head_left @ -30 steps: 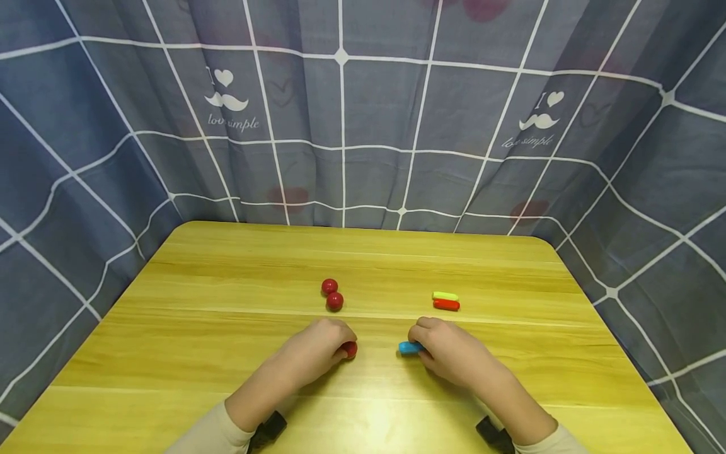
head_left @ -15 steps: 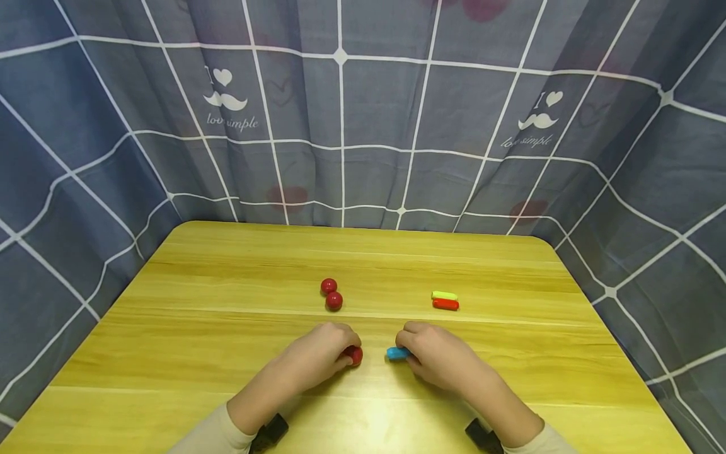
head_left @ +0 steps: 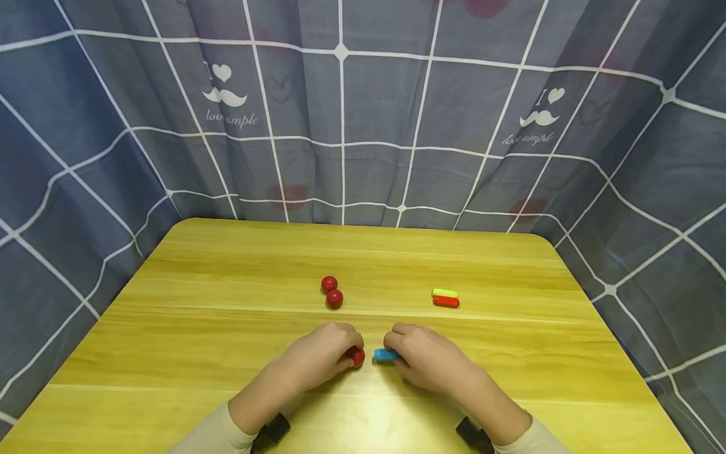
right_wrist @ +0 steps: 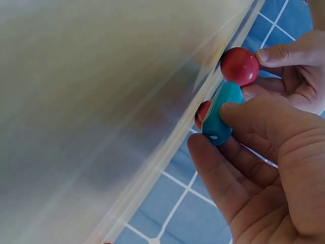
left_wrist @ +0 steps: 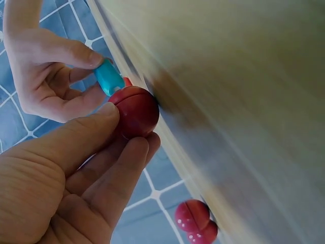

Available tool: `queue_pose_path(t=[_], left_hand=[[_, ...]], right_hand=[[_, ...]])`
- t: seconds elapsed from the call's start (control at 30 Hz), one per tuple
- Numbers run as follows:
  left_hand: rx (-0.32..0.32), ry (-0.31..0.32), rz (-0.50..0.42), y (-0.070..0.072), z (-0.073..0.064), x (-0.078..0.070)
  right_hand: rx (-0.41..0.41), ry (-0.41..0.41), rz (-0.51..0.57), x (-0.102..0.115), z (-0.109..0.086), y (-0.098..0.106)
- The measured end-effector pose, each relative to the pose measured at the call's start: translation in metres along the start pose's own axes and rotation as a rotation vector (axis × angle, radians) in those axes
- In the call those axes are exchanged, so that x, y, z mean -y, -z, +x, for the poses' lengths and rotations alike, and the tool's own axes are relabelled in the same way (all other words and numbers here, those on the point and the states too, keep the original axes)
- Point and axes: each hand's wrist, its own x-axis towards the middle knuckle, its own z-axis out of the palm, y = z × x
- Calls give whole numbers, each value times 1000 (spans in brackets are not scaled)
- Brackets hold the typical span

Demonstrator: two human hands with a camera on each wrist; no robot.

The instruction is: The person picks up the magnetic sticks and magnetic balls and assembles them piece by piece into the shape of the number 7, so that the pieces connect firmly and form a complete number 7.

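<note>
My left hand (head_left: 322, 354) pinches a glossy red ball (head_left: 357, 358) between thumb and fingertips, low over the table. A seam line runs across the ball (left_wrist: 138, 114) in the left wrist view. Facing it, my right hand (head_left: 426, 357) pinches a short blue stick with rounded ends (head_left: 384, 355). The stick lies sideways, its free end pointing at the ball across a narrow gap in the head view. Thumb and fingers cover the stick's other end there; the right wrist view shows more of the blue stick (right_wrist: 226, 112).
Behind my left hand, two more red balls (head_left: 334, 299) sit close together. Farther right, a yellow-green stick (head_left: 445, 293) lies against a red stick (head_left: 446, 302). The wooden table (head_left: 227, 265) ends at a grey-blue checked curtain (head_left: 374, 176).
My right hand has slid left with the blue stick, narrowing the gap to the held red ball. My left hand has shifted slightly right and nearer. The other balls and sticks stay put.
</note>
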Motion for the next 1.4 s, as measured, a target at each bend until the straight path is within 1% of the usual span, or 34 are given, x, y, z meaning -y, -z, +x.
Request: queue_pose_path(t=[0.17, 0.4, 0.83, 0.97, 1.07, 1.3, 1.4], left_hand=[[-5, 0, -11, 1, -1, 1], [6, -2, -22, 0, -1, 0], [27, -5, -4, 0, -2, -1], [29, -5, 11, 1, -4, 0], [29, 0, 19, 2, -5, 0], [33, 7, 15, 2, -5, -1], [37, 12, 11, 2, -5, -2]], right_hand=[[15, 15, 7, 3, 5, -1], [26, 20, 37, 6, 8, -4], [50, 13, 104, 2, 5, -4], [20, 9, 115, -2, 6, -2], [-11, 14, 102, -9, 10, -2], [-55, 10, 28, -24, 23, -1], [-69, 17, 15, -28, 30, -2]])
